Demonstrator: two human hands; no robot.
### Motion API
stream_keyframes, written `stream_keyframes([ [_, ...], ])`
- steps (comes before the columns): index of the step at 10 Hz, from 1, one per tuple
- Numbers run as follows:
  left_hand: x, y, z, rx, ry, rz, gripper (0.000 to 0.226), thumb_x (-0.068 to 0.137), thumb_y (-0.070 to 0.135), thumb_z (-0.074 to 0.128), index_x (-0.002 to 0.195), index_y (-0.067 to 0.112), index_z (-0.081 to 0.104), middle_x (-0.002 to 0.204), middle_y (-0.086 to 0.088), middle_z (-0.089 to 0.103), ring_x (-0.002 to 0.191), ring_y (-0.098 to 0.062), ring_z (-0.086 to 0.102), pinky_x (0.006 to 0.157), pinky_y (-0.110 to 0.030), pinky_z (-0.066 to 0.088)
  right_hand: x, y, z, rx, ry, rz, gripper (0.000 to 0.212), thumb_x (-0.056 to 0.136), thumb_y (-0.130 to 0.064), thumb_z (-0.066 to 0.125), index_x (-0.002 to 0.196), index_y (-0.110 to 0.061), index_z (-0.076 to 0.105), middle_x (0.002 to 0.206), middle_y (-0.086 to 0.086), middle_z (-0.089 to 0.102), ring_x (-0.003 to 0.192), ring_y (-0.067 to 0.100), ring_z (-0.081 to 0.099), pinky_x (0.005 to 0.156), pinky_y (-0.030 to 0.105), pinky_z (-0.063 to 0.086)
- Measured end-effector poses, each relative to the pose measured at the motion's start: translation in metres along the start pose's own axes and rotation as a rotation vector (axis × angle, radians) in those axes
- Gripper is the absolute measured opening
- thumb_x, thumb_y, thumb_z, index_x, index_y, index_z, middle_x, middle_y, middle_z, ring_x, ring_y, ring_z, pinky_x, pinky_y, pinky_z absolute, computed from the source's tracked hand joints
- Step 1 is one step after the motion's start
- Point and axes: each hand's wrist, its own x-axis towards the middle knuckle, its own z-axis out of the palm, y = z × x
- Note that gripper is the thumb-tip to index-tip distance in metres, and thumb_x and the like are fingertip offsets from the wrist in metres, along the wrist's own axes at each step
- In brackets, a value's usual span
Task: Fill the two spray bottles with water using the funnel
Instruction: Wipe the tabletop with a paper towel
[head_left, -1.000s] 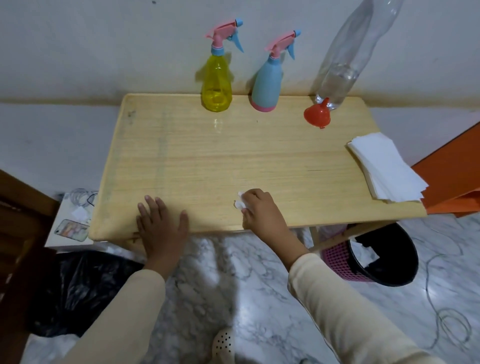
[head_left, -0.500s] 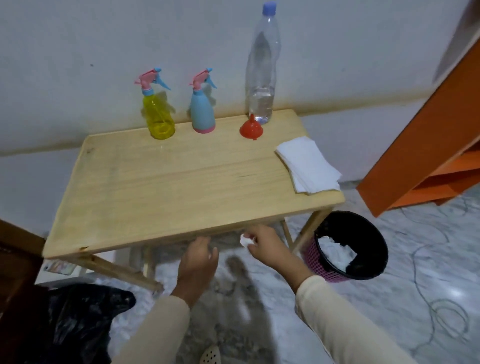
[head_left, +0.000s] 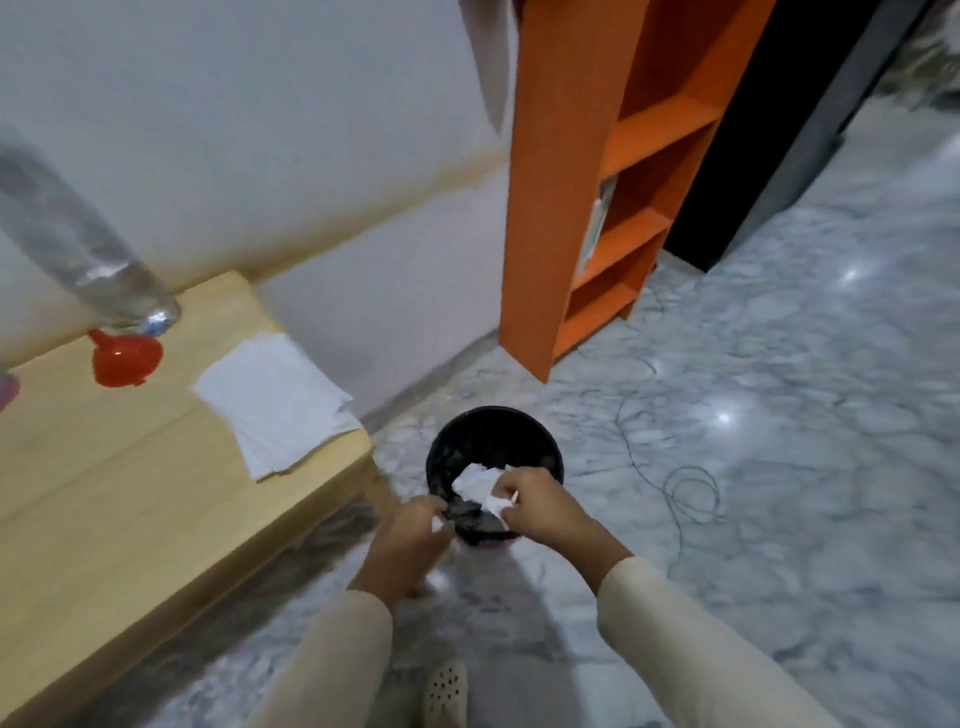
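Pinching crumpled tissue (head_left: 493, 503), the right hand (head_left: 540, 506) hovers over a round black bin (head_left: 493, 415); left hand (head_left: 410, 540) grasp unclear.

Soft, even indoor light; two bright glare spots glint on the marble floor (head_left: 779, 467), a faint shadow crosses it at bottom centre, motion blur smears the water bottle (head_left: 78, 249) and wide-angle distortion bends the edges

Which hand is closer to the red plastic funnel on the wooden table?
Left. The left hand sits at the left rim of the round black waste bin, below and right of the red plastic funnel; the right hand hovers over the bin's other side, farther away.
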Motion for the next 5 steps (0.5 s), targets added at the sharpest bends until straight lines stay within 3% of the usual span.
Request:
stream_keyframes([
  [1,0.056,0.034,0.006,0.111,-0.004,0.103,0.015,0.092,0.026,0.049,0.085,0.013,0.048,0.085,0.000,0.047,0.077,-0.017,0.048,0.065,-0.022,0.033,0.035,0.027,-0.028,0.018,0.037,0.049,0.018,0.077,-0.008,0.050,0.062,-0.017,0.046,0.075,0.009,0.048,0.070,0.025,0.048,0.065,0.031,0.039],
  [2,0.117,0.051,0.007,0.130,-0.082,0.108,0.016,0.096,0.026,0.047,0.083,0.016,0.045,0.081,0.001,0.045,0.068,-0.013,0.045,0.057,-0.022,0.032,0.082,0.050,-0.042,-0.002,0.081,0.085,0.024,0.084,-0.009,0.056,0.107,-0.008,0.065,0.111,0.010,0.052,0.102,0.026,0.054,0.083,0.033,0.048],
  [3,0.156,0.056,0.006,0.166,-0.089,0.114,0.025,0.096,0.026,0.044,0.077,0.011,0.042,0.073,-0.001,0.040,0.062,-0.016,0.043,0.053,-0.023,0.029,0.117,0.060,-0.049,0.023,0.077,0.130,0.024,0.083,-0.009,0.059,0.106,-0.007,0.063,0.108,0.008,0.052,0.092,0.025,0.057,0.077,0.035,0.050],
  [4,0.200,0.062,-0.002,0.249,-0.120,0.143,0.008,0.097,0.021,0.044,0.093,0.015,0.048,0.099,-0.010,0.057,0.087,-0.024,0.057,0.071,-0.031,0.044,0.157,0.070,-0.055,0.020,0.058,0.185,0.002,0.080,-0.007,0.059,0.079,-0.005,0.057,0.084,0.008,0.052,0.076,0.029,0.054,0.068,0.039,0.048],
  [5,0.227,0.061,-0.006,0.233,-0.140,0.145,0.016,0.098,0.021,0.044,0.100,0.009,0.054,0.105,-0.012,0.057,0.088,-0.023,0.055,0.074,-0.031,0.044,0.181,0.078,-0.056,0.080,0.093,0.205,0.034,0.081,-0.004,0.055,0.059,-0.020,0.035,0.066,-0.002,0.032,0.058,0.016,0.036,0.053,0.028,0.030],
])
